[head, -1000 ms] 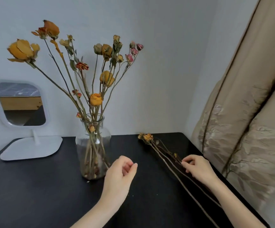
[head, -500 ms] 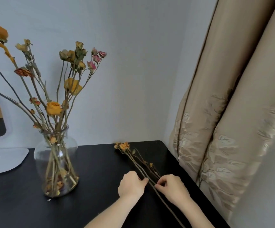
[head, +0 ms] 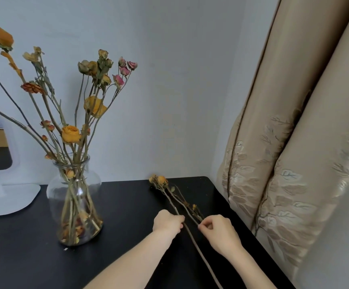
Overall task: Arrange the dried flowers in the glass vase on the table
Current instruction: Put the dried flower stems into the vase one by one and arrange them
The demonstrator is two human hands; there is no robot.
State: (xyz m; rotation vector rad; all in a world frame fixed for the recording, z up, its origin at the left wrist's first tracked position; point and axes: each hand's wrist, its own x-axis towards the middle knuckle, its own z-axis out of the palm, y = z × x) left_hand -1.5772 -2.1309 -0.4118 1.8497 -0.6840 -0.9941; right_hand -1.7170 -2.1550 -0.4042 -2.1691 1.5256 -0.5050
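black table [head: 127, 236] | vase [head: 75, 205], mirror [head: 0, 197] left; curtain [head: 294, 163] right | left hand [head: 167, 223], right hand [head: 219, 230] grips pinch loose stems [head: 161, 180]

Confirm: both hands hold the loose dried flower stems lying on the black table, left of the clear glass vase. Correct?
Wrong side. In the head view the loose dried flower stems lie right of the clear glass vase; left hand and right hand do hold them.
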